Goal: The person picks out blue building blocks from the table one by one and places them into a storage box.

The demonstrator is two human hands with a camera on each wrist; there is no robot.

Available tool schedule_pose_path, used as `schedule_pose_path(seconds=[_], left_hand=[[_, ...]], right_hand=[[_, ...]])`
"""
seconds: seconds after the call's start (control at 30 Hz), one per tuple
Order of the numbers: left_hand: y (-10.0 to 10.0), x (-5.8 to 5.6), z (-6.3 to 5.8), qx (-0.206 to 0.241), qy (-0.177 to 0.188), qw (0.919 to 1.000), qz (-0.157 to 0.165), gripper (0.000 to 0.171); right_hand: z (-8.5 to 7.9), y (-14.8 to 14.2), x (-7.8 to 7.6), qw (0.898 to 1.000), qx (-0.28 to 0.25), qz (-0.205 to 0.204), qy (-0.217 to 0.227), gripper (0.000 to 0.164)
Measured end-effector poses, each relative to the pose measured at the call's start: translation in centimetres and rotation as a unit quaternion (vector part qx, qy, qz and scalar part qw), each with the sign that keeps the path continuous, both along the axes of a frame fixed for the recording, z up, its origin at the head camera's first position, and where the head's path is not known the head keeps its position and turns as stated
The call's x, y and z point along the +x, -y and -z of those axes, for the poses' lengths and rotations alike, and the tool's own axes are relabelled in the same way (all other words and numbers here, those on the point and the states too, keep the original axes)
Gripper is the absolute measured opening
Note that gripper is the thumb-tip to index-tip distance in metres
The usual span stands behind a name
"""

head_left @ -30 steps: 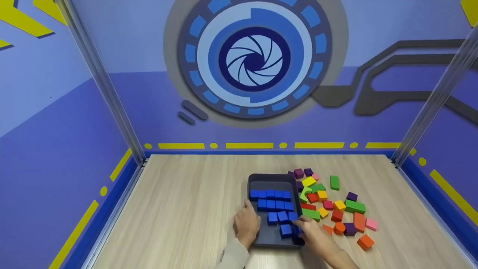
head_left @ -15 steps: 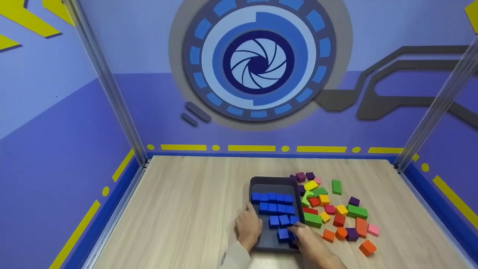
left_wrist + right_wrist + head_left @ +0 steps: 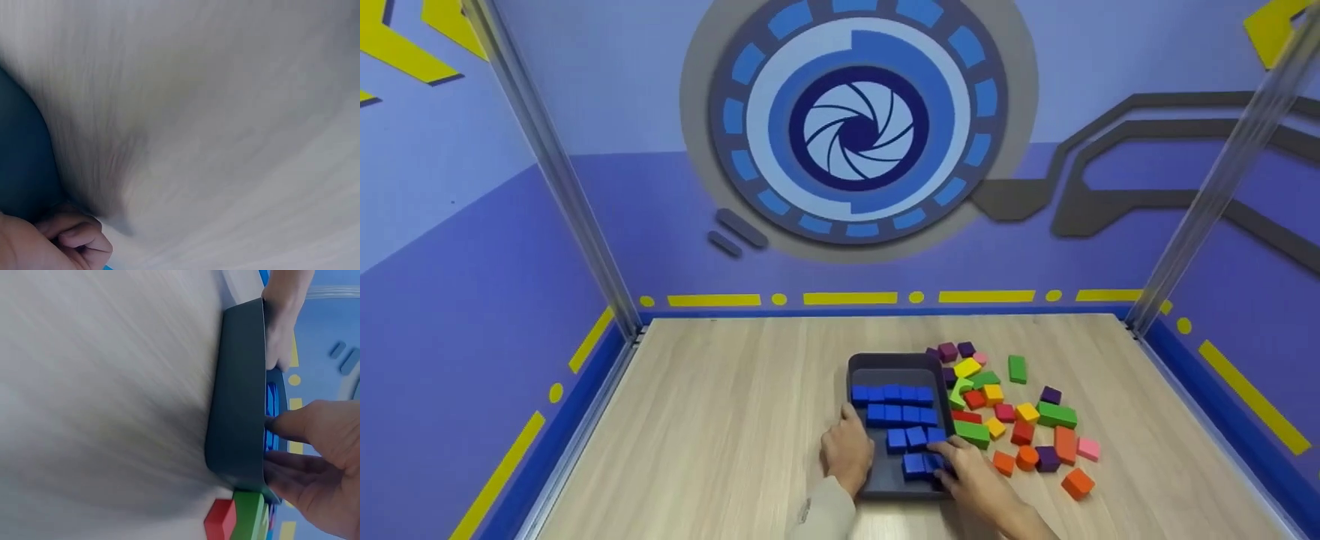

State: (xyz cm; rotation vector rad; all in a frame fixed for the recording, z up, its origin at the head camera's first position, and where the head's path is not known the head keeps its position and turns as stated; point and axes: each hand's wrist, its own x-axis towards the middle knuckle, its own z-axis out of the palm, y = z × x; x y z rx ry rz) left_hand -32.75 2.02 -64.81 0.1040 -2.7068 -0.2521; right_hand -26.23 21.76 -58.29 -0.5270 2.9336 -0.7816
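A dark grey tray (image 3: 896,358) holds several blue cubes (image 3: 892,413) in rows running across it. At its left rim, my left hand (image 3: 847,450) grips the side; in the left wrist view curled fingers (image 3: 87,239) show against the dark tray wall. My right hand (image 3: 979,480) reaches over the right rim, thumb and fingers pinching a blue cube (image 3: 933,463) in the nearest row. That cube, partly covered by the fingers, sits beside another blue cube (image 3: 914,466). From the right wrist, the tray wall (image 3: 236,394) hides most of the cubes.
Loose blocks of many colours lie on the wooden table to the tray's right, among them a long green block (image 3: 971,433) close by the wall, an orange cube (image 3: 1078,484) and a pink block (image 3: 1088,448). Printed panels (image 3: 840,277) enclose the table.
My right hand has moved left inside the tray, bringing its blue cube up beside the other in the nearest row. My left hand stays at the left rim. The head view shifts slightly.
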Motion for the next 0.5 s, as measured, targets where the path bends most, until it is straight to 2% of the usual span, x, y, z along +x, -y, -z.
schedule_pose_path(seconds=[0.13,0.2,0.3,0.37,0.43,0.5], left_hand=[[1.8,-1.4,0.0,0.005,0.016,0.9999,0.003,0.043],[2.7,-2.0,-0.3,0.040,0.035,0.9984,0.019,0.035],[4.1,-2.7,-1.3,0.113,0.067,0.9903,0.045,0.026],[5.3,-3.2,-2.3,0.151,0.088,0.9831,0.055,0.032],[6.7,-3.9,-3.2,0.155,0.079,0.9830,0.061,0.038],[8.5,-4.6,-4.1,0.132,0.067,0.9868,0.065,0.041]], right_hand=[[-0.1,0.6,-0.9,0.999,-0.030,-0.021,-0.038,0.033],[-0.1,0.8,-1.2,0.996,-0.040,-0.038,-0.064,0.031],[-0.6,0.6,-1.8,0.995,-0.040,-0.047,-0.077,0.031],[-1.2,0.2,-2.2,0.996,-0.030,-0.038,-0.072,0.032],[-2.1,-0.3,-2.8,0.997,-0.020,-0.021,-0.078,0.033],[-2.9,-1.0,-3.4,0.995,-0.015,-0.009,-0.102,0.035]])
